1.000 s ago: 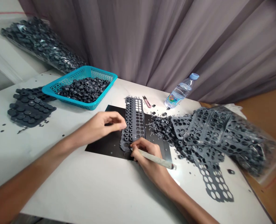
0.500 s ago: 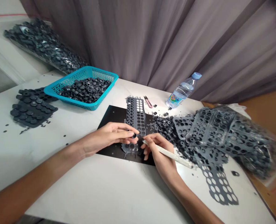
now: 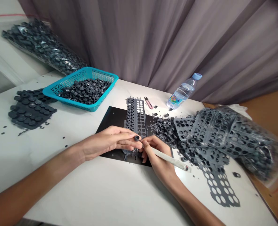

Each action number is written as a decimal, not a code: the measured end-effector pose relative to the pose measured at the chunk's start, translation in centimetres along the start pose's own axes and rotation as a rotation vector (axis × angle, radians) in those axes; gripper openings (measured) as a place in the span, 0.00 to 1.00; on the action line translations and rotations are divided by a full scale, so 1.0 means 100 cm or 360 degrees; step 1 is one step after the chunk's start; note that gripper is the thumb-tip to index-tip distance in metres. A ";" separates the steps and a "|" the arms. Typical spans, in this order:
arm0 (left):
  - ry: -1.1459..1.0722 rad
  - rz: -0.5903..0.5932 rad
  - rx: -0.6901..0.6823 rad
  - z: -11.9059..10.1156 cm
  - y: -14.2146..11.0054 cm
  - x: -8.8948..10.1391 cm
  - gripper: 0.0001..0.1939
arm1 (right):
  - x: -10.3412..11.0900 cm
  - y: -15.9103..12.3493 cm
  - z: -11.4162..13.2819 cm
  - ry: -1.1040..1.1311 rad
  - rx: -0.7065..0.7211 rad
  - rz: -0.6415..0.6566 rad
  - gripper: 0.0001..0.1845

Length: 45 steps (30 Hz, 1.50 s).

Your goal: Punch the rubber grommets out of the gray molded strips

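Observation:
Between the fingertips of my left hand [image 3: 116,139] is a small black rubber cap [image 3: 136,138], its hollow end facing up. My right hand [image 3: 159,152] is closed around a pale pen-like tool [image 3: 170,160], whose tip comes close to the cap; whether it touches I cannot tell. Beneath both hands lies a dark rubber sheet [image 3: 136,117] on a black mat [image 3: 112,117]. Its left rows hold ring-shaped parts and its right rows are round holes. My fingers hide the sheet's near part.
A turquoise basket [image 3: 94,107] of black rubber parts stands left. Pink snips [image 3: 149,103] and a water bottle [image 3: 183,92] are behind the mat. Loose parts [image 3: 164,127] and punched sheets [image 3: 214,128] lie right. Another sheet [image 3: 30,110] sits far left, below a filled bag [image 3: 42,44].
My left hand has moved right and down from beside the sheet and now holds a cap. My right hand, still gripping the tool, has lifted off the sheet's near end and shifted right.

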<state>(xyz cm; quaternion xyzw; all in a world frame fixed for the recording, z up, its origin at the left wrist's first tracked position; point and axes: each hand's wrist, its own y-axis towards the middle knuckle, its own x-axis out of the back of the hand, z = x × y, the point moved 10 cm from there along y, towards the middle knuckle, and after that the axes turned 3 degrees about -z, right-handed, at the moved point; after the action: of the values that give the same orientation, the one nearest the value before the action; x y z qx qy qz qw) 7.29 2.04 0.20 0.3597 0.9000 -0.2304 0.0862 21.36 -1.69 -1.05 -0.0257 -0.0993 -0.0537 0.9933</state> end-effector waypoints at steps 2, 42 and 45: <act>-0.0012 -0.0001 -0.0003 0.000 0.000 -0.001 0.18 | 0.000 0.000 -0.001 -0.0033 -0.0007 -0.0001 0.13; -0.0066 0.0163 -0.0036 -0.002 -0.003 -0.014 0.17 | -0.009 0.000 0.007 -0.0267 0.0072 0.0178 0.12; 0.0064 0.0050 -0.0102 -0.007 -0.002 -0.008 0.18 | -0.010 0.000 0.004 -0.0284 0.0080 0.0180 0.13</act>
<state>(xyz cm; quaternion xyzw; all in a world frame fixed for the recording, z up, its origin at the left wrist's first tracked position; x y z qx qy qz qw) 7.71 1.75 1.14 0.3755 0.9027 -0.1929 0.0831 20.32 -1.54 -0.83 -0.0110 -0.1870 0.0075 0.9823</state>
